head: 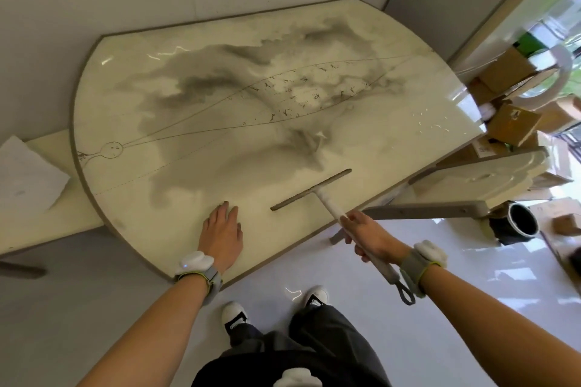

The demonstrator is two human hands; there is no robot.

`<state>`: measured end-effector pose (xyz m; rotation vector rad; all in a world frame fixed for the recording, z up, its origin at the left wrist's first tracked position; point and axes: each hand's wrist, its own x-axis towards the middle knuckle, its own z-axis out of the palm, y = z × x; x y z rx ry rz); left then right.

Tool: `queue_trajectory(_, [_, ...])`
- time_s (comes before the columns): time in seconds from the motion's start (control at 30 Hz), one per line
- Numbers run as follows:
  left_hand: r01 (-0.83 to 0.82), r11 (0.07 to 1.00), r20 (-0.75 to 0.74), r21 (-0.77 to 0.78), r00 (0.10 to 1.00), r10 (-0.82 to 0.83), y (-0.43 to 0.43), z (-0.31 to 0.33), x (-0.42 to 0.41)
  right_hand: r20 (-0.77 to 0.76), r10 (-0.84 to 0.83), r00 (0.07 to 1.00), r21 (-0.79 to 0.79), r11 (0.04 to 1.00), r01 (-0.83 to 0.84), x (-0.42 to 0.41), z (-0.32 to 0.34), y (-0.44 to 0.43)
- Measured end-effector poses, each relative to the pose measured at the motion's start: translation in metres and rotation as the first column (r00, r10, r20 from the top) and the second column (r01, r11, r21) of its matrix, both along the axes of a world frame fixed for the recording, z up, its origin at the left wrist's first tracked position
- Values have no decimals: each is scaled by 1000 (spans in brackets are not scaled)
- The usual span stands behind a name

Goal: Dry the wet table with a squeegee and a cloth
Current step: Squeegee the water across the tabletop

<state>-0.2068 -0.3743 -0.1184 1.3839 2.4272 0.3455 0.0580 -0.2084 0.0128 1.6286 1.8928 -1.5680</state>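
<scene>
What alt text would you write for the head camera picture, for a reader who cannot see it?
A person's right hand holds a squeegee by its handle, blade down on a marbled table, while the left hand rests flat near the table's edge. Cardboard boxes stand at the right.

Person wore grey wrist straps (212,280) with white trackers (195,262), dark grey trousers (333,336), white black-laced sneakers (234,313).

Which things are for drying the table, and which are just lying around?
For the job: the table, the squeegee on it, the right hand gripping its handle, the left hand resting flat on the table.
Lying about: cardboard boxes, black bucket, white sheet at the left (cloth or paper, cannot tell).
</scene>
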Motion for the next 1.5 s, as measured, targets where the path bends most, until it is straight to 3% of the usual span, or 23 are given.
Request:
queue_trajectory(0.17, [17,1000,-4,2,1000,-17,32,-1,27,50,51,997,21,998,-52,29,-10,27])
queue_trajectory(0.4, [-157,987,-85,24,984,158,63,-4,51,-31,175,984,12,984,-175,-26,-18,94])
queue_trajectory(0.57, [-201,979,-160,40,966,205,99,-3,78,-45,253,966,48,967,-251,-7,-11,136])
queue_trajectory(0.77, [-85,996,-233,-10,969,81,192,0,142,49,245,968,81,965,-249,121,1,187])
queue_trajectory(0.93, [-24,998,-229,-54,973,11,228,-3,160,112,165,980,83,981,-175,185,-14,171])
queue_trajectory(1.1, [-40,990,-192,-136,981,13,231,-4,157,136,210,968,133,965,-228,160,-29,178])
queue_trajectory(1.3, [10,993,-185,-115,982,-31,223,-3,141,95,259,961,139,953,-270,96,-26,203])
queue_trajectory(1.5, [85,992,-193,-90,976,-101,224,-6,136,153,180,972,132,971,-200,165,-11,186])
